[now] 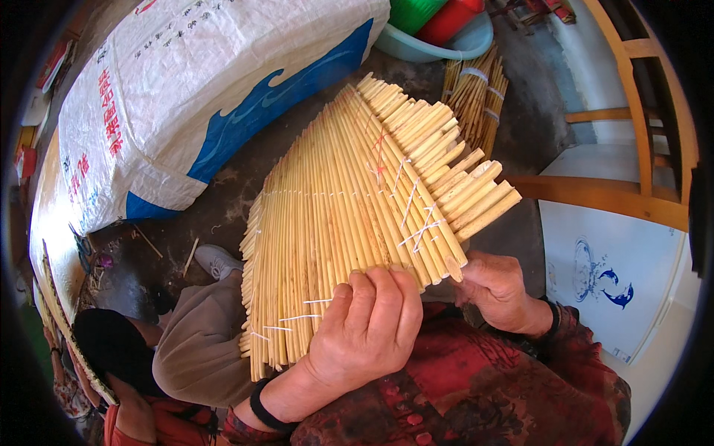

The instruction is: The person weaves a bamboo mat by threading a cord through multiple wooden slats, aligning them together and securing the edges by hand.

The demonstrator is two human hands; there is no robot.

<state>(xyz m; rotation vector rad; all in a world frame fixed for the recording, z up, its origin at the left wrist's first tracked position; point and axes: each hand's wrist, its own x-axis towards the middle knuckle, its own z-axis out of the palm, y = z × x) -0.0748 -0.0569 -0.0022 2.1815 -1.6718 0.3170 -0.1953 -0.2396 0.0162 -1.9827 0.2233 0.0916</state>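
A mat of pale yellow plant stalks [320,201] slants across the middle, its stalks laid side by side and stitched with white thread. Along its right edge, a second layer of crosswise stalks [476,193] sticks out from beneath, with uneven ends. White stitches [420,227] and a bit of red thread [379,160] show near that side. My left hand [368,320] is closed over the near edge, its fingers bent onto the stalks. At the near right corner, my right hand [494,290] is curled with its fingertips hidden; what it pinches cannot be made out.
A large white sack [171,97] with a blue wave lies at upper left. Behind the mat stand tied stalk bundles [476,97] and a pale blue basin [405,48]. A wooden frame [610,189] and a white panel [580,260] are at right. Another person's arm [134,412] shows lower left.
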